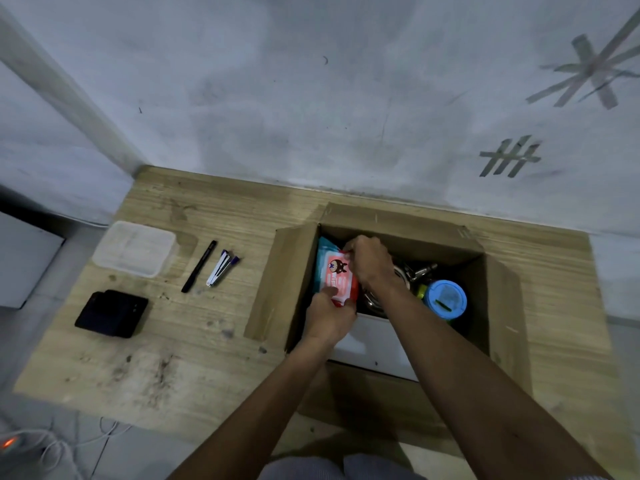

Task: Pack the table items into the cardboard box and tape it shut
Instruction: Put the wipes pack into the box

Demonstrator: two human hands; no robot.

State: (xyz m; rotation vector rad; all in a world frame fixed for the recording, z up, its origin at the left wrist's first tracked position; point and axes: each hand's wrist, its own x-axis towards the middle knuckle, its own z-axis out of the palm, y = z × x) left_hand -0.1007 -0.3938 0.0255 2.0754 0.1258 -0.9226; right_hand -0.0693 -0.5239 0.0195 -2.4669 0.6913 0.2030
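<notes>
An open cardboard box (pixel 491 303) stands on the right half of the wooden table (pixel 194 341), flaps spread. Inside, along its left wall, stands a red-and-white packet with a cartoon figure (pixel 337 278). My left hand (pixel 329 317) grips the packet's near end and my right hand (pixel 369 261) pinches its far top edge. A blue-lidded jar (pixel 445 299), metal parts (pixel 420 270) and a white flat item (pixel 374 344) also lie in the box.
Left of the box on the table lie a clear plastic lidded container (pixel 135 249), a black pen (pixel 199 266), a bundle of purple-capped pens (pixel 221 268) and a black wallet-like case (pixel 111 313). A wall runs along the far table edge. Cables lie on the floor at bottom left.
</notes>
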